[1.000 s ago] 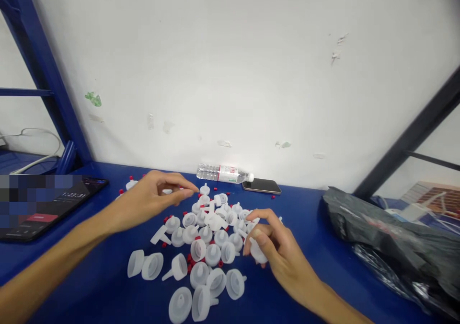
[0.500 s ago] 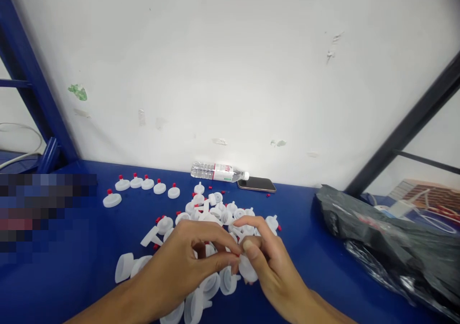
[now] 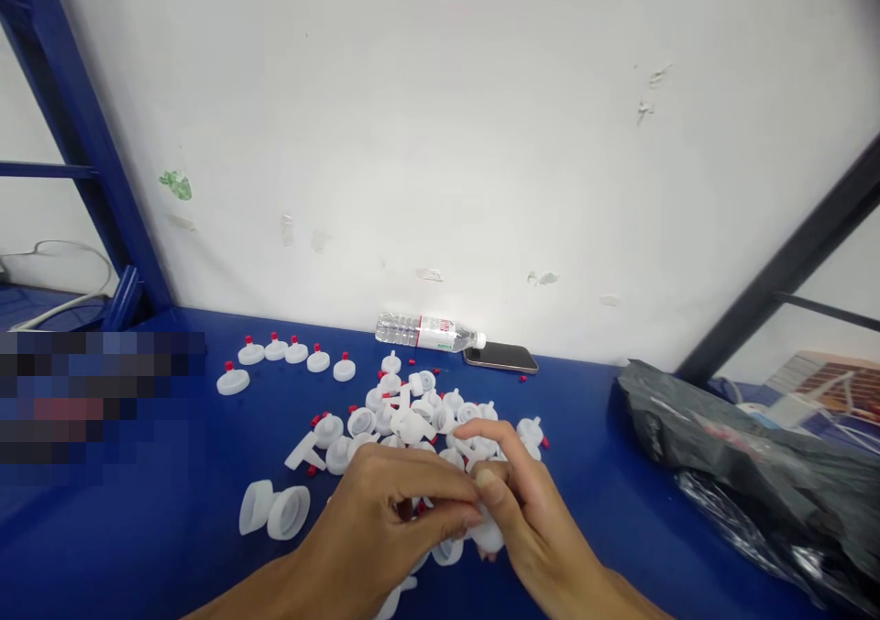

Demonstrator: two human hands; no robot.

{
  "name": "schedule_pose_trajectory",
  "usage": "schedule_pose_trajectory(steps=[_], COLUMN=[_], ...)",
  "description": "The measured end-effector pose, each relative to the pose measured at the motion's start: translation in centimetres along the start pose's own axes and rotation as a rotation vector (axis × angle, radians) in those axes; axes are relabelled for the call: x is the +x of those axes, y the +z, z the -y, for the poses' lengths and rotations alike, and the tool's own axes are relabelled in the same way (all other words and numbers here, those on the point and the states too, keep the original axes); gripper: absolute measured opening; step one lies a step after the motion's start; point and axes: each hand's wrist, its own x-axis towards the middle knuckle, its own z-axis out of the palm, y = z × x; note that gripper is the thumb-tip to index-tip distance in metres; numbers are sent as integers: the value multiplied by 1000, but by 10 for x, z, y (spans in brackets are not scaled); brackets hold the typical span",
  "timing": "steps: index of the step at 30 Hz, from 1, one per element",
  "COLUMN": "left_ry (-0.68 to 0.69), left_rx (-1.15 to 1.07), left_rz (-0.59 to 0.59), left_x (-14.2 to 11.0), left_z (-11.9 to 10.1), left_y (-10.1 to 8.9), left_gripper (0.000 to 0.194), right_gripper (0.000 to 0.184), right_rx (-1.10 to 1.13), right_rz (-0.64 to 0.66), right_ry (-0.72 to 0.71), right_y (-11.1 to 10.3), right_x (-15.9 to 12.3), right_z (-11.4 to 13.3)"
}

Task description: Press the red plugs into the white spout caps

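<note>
My right hand (image 3: 533,519) is closed round a white plastic nozzle cap (image 3: 488,536), its thumb pressed along the upper side. The fingertips of my left hand (image 3: 405,519) pinch together at the nozzle end of that cap, touching my right fingers. A small red tip cap in the left pinch is hidden now; a speck of red showed there a moment ago. Beneath and beyond both hands lies a loose pile of white nozzle caps (image 3: 412,426), with small red tip caps (image 3: 545,441) scattered among them.
Several white caps with red tips (image 3: 345,368) stand upright at the back left. A water bottle (image 3: 436,334) lies by the wall beside a phone (image 3: 501,357). A dark plastic bag (image 3: 742,455) covers the right side of the blue table (image 3: 171,528).
The view has shifted slightly, so the scene sits further right. Both hands stay together at the white cap, and the red speck between the left fingertips is now covered.
</note>
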Motion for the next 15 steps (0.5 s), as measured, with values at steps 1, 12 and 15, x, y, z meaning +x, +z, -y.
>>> schedule_pose_trajectory(steps=[1,12,15], left_ry=[6,45,-199], left_rx=[-5,1015,1089], left_rz=[-6,-378,-310], left_x=[0,21,23], left_z=[-1,-7,12], left_y=[0,-124,-164], left_gripper=[11,35,29], right_gripper=[50,38,37], right_rx=[3,69,13], right_rz=[-5,-229,-189], right_ry=[2,-78,-107], right_y=[1,-12,-13], right_x=[-1,4,2], right_z=[2,5,0])
